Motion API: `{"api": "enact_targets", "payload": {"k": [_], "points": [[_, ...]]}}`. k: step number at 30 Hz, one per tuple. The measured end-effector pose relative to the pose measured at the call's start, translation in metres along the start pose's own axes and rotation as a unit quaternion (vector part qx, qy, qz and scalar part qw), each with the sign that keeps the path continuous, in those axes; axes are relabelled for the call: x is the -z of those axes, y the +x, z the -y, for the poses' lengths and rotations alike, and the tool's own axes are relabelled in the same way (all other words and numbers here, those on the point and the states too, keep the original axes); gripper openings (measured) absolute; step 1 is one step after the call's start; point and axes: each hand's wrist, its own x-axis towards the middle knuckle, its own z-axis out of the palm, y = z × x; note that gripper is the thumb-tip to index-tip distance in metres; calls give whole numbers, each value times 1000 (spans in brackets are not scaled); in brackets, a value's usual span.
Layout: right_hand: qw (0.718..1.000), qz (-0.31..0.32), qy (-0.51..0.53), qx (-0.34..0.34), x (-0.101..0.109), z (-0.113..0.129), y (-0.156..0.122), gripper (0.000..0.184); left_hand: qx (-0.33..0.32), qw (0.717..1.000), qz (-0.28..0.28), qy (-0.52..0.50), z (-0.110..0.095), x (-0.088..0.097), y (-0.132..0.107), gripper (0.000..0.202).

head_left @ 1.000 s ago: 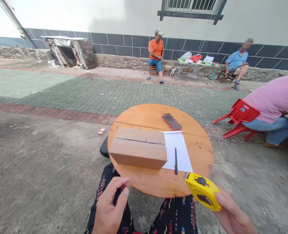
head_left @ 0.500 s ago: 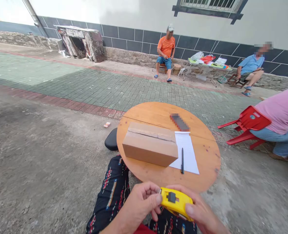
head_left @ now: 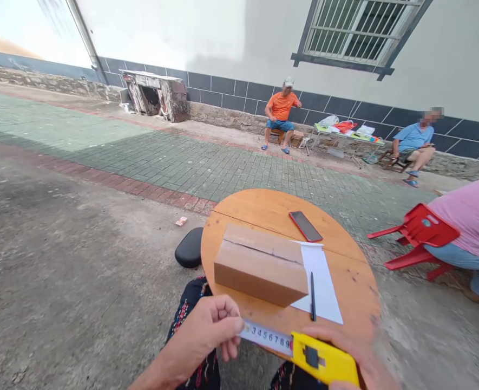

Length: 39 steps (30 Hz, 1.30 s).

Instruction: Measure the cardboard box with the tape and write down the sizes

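Note:
A yellow tape measure (head_left: pixel 336 364) rests in my right hand (head_left: pixel 367 355), whose fingers are wrapped round its case. My left hand (head_left: pixel 212 330) pinches the free end of the blade (head_left: pixel 267 337), which stretches between both hands with numbers from 3 to 9 showing. Just beyond them, a closed cardboard box (head_left: pixel 259 265) sits on a round wooden table (head_left: pixel 356 281). A black pen (head_left: pixel 313 297) lies on white paper (head_left: pixel 328 295) to the right of the box. Neither hand touches the box.
A red-edged phone (head_left: pixel 305 226) lies on the table's far side. A black seat (head_left: pixel 189 248) stands at its left. To the right, a person in pink sits on a red plastic chair (head_left: pixel 426 227). Two more people sit by the wall near a folding table (head_left: pixel 348 132).
My hands have moved apart, and a length of blade is now drawn out of the tape measure. The view has tilted up a little.

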Motion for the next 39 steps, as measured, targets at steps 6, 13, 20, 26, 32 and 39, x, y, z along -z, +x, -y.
{"api": "enact_targets", "payload": {"k": [6,13,20,26,32,39], "points": [[983,-150,-104,-32,67,14,17,58,-155,982,-102,34,-78,52,17,35],[981,-111,-155,16,124,25,66,54,-167,961,-151,163,-112,72,69,33],[992,-74,-100,-8,130,18,85,54,-136,942,-193,236,-104,73,93,29],[993,-90,-81,3,135,2,84,49,-116,931,-196,285,-104,66,96,24],[996,-66,-47,-27,142,3,84,52,-110,910,-201,345,-105,59,104,23],[997,-28,-22,-63,141,-1,87,59,-98,907,-184,365,-100,59,113,29]]}}
